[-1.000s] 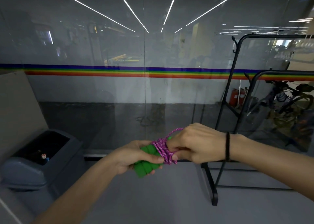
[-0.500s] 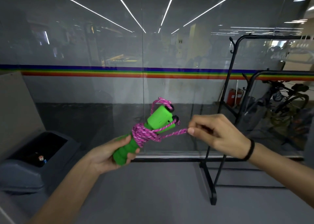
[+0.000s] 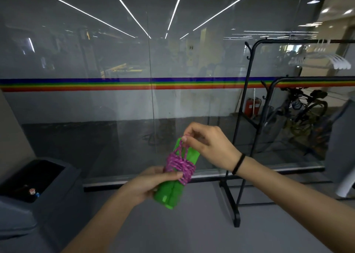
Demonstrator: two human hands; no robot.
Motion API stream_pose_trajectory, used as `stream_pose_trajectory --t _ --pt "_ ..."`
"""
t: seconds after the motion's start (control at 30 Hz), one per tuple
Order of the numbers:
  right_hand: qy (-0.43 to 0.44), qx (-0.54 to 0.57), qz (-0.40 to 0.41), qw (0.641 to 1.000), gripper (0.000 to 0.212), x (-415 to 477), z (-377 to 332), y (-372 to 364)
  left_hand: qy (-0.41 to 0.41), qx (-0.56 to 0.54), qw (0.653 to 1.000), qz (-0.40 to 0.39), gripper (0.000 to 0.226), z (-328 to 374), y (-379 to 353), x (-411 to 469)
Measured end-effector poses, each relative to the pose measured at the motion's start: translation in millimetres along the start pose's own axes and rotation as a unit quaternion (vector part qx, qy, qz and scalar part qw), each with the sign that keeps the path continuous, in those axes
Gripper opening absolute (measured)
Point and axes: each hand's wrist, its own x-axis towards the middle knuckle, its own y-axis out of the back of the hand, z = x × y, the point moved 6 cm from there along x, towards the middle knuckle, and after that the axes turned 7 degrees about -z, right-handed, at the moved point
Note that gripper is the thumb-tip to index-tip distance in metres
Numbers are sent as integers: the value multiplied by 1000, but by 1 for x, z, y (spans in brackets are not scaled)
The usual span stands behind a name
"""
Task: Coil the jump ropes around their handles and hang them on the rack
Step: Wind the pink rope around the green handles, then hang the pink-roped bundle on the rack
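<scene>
Head view. To the left of the black rack (image 3: 230,204), apart from its upright post and in front of the glass wall (image 3: 96,127): a pair of green handles (image 3: 170,194), side by side, upper ends leaning slightly toward the rack. Around the middle of the pair, a pink and purple rope (image 3: 180,166), wound in many tight turns. From the coil up to the top of the handles, a short loop of the same rope.

Left hand (image 3: 146,185), on the side of the handles far from the rack: clasped around the lower half of the pair, thumb lying along the lower edge of the coil. Right hand (image 3: 207,145), between the handles and the rack post: thumb and forefinger closed on the loop just above the handle tops, other fingers curled, a black band (image 3: 238,164) on the wrist.

High on the rack's top bar, at the right edge: some white hangers (image 3: 326,59). Behind the rack, through the glass: a red fire extinguisher (image 3: 249,106) and a bicycle (image 3: 307,110). Far to the left of the rack, low on the floor: a grey bin (image 3: 63,191) with a dark opening. Across the glass at the height of the rack's middle: a rainbow stripe (image 3: 115,84).
</scene>
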Motion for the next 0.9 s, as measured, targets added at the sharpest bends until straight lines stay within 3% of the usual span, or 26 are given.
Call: stream_pose_trajectory --t 0.13,0.27,0.37,0.6,0.7,0.73,0.83,0.9 --pt "-31 52 -23 998 13 0 3 -19 -41 62 997 3 63 0 -10 13" --pt "-48 66 -2 997 11 -2 9 -19 -60 86 993 50 61 -6 -3 24" --pt "-76 103 32 991 12 -7 16 -16 -50 92 994 38 69 -10 9 35" --pt "-131 18 40 990 13 0 49 -10 -93 152 983 31 38 10 3 65" --pt "-157 -6 39 987 14 2 73 -7 -113 228 956 147 94 25 14 84" --pt "-168 -5 34 985 14 2 84 -6 -138 218 952 161 89 32 12 89" --pt "-201 2 27 979 15 3 121 -1 -211 186 951 128 35 52 1 117" --pt "-219 11 29 975 15 3 148 9 -229 178 953 90 22 60 -9 142"
